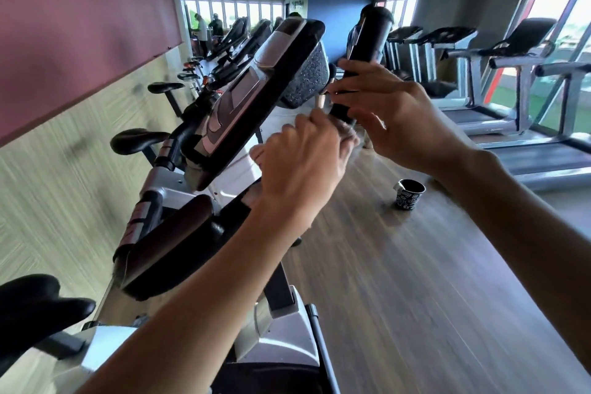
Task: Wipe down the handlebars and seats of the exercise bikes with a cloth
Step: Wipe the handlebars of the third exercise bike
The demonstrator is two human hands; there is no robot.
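I stand at an exercise bike whose black console (256, 99) tilts across the middle of the view. Its upright black handlebar grip (367, 41) rises at centre right. My right hand (393, 112) curls around the lower part of that grip. Just below and left of it, my left hand (303, 166) holds a bunched pale cloth (347, 134) against the bottom of the grip. The bike's other handlebar (172, 246) runs low left, and its black seat (41, 301) shows at the bottom left corner.
A row of more exercise bikes with black seats (137, 141) lines the left wall. Treadmills (499, 73) stand along the windows on the right. A small black patterned cup (409, 193) sits on the wooden floor. People stand in the far background.
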